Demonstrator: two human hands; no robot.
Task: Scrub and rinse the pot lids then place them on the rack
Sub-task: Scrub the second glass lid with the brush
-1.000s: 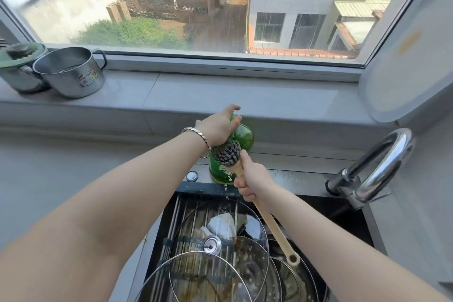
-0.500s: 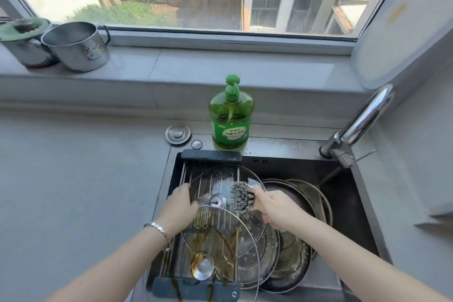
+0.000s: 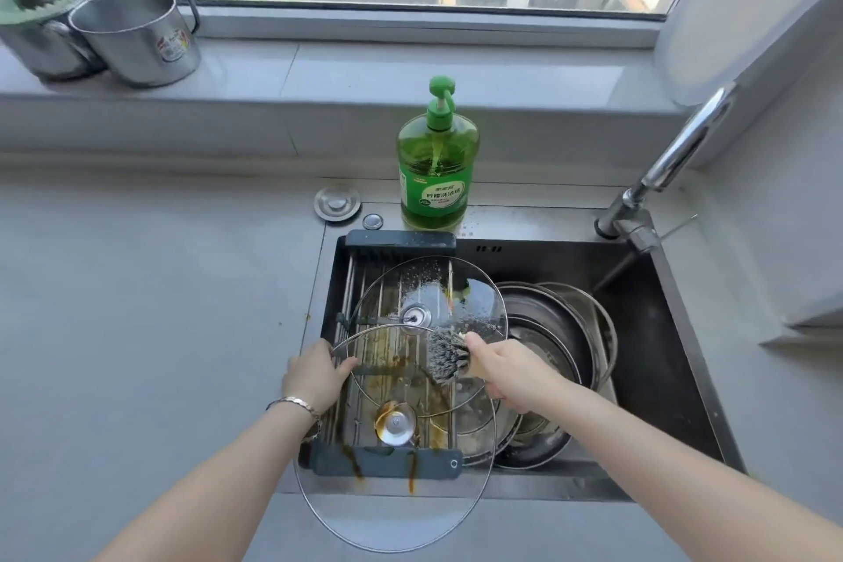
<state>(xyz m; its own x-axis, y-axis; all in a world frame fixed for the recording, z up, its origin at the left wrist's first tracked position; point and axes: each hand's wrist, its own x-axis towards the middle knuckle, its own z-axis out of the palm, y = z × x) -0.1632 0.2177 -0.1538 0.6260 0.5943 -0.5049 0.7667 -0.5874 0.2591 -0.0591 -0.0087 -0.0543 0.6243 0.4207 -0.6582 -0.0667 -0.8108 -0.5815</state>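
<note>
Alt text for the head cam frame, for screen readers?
A person's left hand grips the rim of a brown-stained glass lid over a sink rack while the right hand presses a scrub brush to it. A second glass lid lies on the rack behind; steel pans sit in the sink, a green soap bottle behind it.
</note>
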